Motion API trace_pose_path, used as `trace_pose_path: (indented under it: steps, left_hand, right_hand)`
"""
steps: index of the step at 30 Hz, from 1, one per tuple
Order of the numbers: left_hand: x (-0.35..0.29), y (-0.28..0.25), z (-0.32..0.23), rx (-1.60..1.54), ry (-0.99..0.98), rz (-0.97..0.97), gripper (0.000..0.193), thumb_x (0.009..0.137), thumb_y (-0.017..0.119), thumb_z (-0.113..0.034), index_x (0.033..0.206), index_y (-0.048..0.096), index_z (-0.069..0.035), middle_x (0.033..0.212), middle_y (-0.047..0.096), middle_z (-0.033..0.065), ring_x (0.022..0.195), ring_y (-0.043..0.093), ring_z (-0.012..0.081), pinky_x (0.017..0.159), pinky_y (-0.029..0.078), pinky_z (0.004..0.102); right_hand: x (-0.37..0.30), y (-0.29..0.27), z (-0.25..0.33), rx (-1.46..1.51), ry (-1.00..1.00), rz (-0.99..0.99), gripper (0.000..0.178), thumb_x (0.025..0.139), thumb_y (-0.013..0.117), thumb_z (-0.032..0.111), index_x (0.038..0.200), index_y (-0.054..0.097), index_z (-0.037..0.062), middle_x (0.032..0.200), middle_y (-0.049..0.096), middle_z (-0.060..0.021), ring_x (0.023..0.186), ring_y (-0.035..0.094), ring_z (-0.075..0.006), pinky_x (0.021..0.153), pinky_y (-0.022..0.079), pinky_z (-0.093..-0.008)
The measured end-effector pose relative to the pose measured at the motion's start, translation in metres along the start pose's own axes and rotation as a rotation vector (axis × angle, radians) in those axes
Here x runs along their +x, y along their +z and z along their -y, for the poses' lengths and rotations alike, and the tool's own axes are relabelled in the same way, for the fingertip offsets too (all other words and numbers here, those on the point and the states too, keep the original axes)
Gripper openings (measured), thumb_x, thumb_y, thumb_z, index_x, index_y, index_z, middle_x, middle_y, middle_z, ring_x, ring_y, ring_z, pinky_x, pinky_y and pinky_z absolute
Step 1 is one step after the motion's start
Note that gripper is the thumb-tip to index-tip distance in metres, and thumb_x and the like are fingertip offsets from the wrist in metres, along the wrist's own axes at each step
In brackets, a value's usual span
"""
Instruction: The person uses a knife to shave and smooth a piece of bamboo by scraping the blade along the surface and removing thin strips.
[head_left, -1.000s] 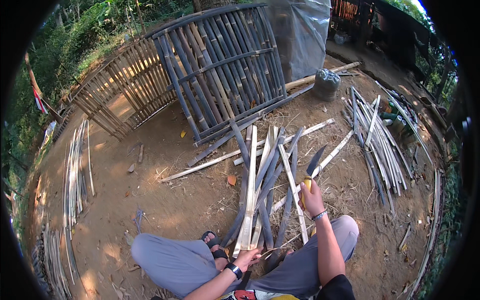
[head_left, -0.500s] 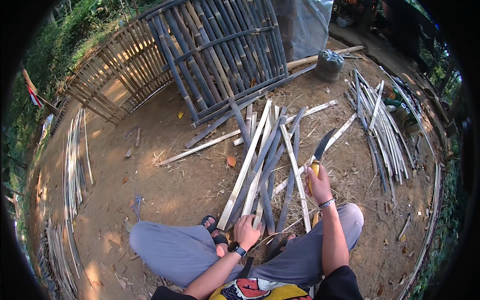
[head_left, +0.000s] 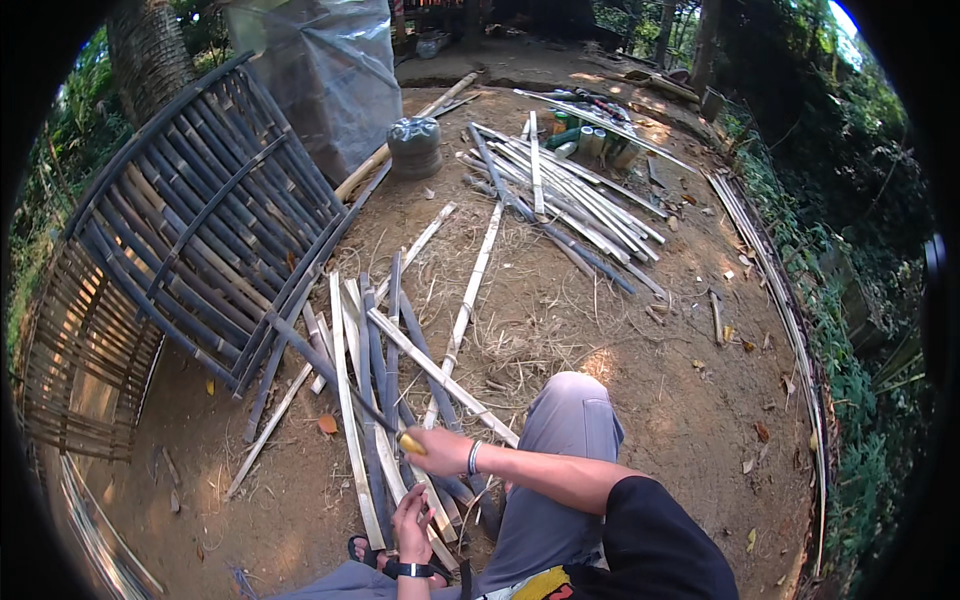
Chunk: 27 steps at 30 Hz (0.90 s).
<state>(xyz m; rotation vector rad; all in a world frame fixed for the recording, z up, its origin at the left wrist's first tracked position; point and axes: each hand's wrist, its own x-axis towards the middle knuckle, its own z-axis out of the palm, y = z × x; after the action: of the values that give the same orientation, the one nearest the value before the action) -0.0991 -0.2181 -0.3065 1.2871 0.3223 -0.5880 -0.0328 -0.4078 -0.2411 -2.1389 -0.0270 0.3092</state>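
My right hand [head_left: 440, 450] grips the yellow handle of a knife [head_left: 411, 442]. Its dark blade points up and left across the pile of bamboo strips. Just below, my left hand [head_left: 411, 525] has its fingers curled together beside the lower ends of the strips; whether something thin is in them I cannot make out. Pale split bamboo strips [head_left: 352, 410] and dark-skinned ones [head_left: 393, 330] lie crossed in front of my legs. One pale strip [head_left: 440, 378] slants across the others toward my raised knee.
A dark bamboo panel [head_left: 200, 225] leans at the left, beside a lighter slatted fence [head_left: 75, 350]. Farther off stand a squat dark container [head_left: 414, 150] and a heap of bamboo strips [head_left: 580, 200]. Long strips [head_left: 775, 290] line the right edge, near greenery.
The view has swung right. My right hand has brought the knife from the right, across to above my left hand, and its blade now points left. My left hand has turned, its fingers curled upward.
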Motion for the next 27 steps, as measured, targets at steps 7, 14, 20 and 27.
trace_pose_path:
  steps: [7, 14, 20, 27]
  left_hand:
    - [-0.007, 0.026, -0.024, -0.544, -0.210, 0.080, 0.058, 0.087, 0.059, -0.050, 0.127, 0.052, -0.009, 0.122, 0.057, 0.0108, 0.116, 0.052, 0.0283, 0.100, 0.039, 0.0481]
    - [0.062, 0.044, -0.033, -0.456, -0.397, 0.001, 0.051, 0.088, 0.058, -0.043, 0.123, 0.052, -0.007, 0.117, 0.056, 0.0118, 0.108, 0.052, 0.0272, 0.096, 0.038, 0.0456]
    - [0.071, 0.064, -0.084, -0.342, -0.446, 0.025, 0.047, 0.087, 0.057, -0.039, 0.119, 0.053, -0.005, 0.109, 0.056, 0.0120, 0.100, 0.053, 0.0270, 0.089, 0.039, 0.0446]
    - [-0.003, 0.127, -0.213, -0.126, -0.462, 0.089, 0.041, 0.086, 0.056, -0.033, 0.114, 0.055, -0.003, 0.100, 0.056, 0.0122, 0.090, 0.053, 0.0267, 0.080, 0.041, 0.0434]
  right_hand:
    - [-0.025, 0.063, 0.008, -0.064, -0.029, 0.234, 0.057, 0.087, 0.056, 0.022, 0.132, 0.030, -0.0015, 0.093, 0.060, -0.0277, 0.088, 0.061, -0.0424, 0.077, 0.048, -0.0494]
    - [-0.003, 0.064, -0.028, -0.074, 0.071, 0.234, 0.073, 0.086, 0.053, 0.024, 0.143, 0.015, -0.0023, 0.082, 0.064, -0.0264, 0.075, 0.065, -0.0428, 0.060, 0.051, -0.0474]
    - [0.013, 0.044, -0.027, -0.262, 0.150, 0.355, 0.083, 0.084, 0.058, 0.042, 0.145, 0.017, 0.0041, 0.086, 0.067, -0.0243, 0.079, 0.068, -0.0396, 0.064, 0.054, -0.0479]
    - [-0.003, -0.041, 0.026, 0.122, 0.341, 0.041, 0.056, 0.088, 0.056, 0.046, 0.125, 0.050, 0.0047, 0.092, 0.068, -0.0183, 0.090, 0.065, -0.0351, 0.081, 0.051, -0.0433]
